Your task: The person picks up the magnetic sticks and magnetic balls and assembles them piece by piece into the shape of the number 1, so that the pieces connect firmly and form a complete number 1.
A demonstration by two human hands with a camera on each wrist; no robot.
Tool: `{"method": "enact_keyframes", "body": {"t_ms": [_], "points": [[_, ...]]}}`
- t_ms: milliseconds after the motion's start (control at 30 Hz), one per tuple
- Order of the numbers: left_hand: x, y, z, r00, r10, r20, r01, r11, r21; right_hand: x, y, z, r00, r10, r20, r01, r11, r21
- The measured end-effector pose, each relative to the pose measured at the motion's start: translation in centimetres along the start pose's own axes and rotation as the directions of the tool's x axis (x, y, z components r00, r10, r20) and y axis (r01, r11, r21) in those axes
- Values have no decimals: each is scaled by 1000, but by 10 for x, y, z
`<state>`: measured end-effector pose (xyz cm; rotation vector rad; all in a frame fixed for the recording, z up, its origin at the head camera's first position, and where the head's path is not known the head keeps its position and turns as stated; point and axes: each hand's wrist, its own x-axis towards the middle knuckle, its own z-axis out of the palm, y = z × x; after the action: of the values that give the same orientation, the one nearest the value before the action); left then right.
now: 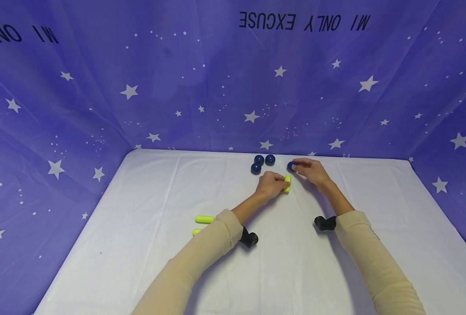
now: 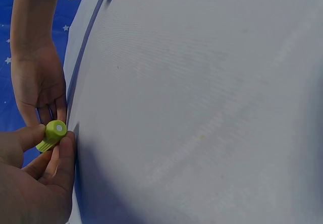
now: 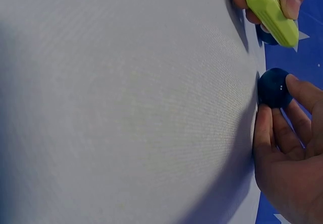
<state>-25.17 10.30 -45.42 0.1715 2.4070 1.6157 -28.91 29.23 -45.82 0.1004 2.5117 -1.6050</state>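
My left hand (image 1: 271,185) pinches a short yellow-green rod (image 1: 287,183) between thumb and fingers, near the back of the white table. The rod's end carries a small round spot, clear in the left wrist view on the rod (image 2: 54,130). Just beyond and to the right, my right hand (image 1: 313,172) holds a dark blue ball (image 1: 290,166), its thumb on one side and fingertips against the other in the right wrist view, where the ball (image 3: 274,88) sits close to the tabletop. A gap separates rod and ball.
Several blue balls (image 1: 256,168) are clustered at the table's back edge, left of the hands. Two more yellow rods, one a whole rod (image 1: 204,219), lie by the left sleeve, which partly covers the other. A purple star-patterned cloth (image 1: 217,87) walls the table (image 1: 146,197).
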Motion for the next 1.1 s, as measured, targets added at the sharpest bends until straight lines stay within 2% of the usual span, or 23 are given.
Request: {"method": "enact_keyframes", "body": {"t_ms": [600, 1100], "points": [[3, 4, 4, 1000, -4, -15, 4, 1000, 5, -1, -2, 0, 999, 29, 20, -29, 999, 12], [6, 7, 6, 999, -12, -30, 13, 1000, 23, -2, -1, 1, 999, 42, 15, -41, 999, -34]]}}
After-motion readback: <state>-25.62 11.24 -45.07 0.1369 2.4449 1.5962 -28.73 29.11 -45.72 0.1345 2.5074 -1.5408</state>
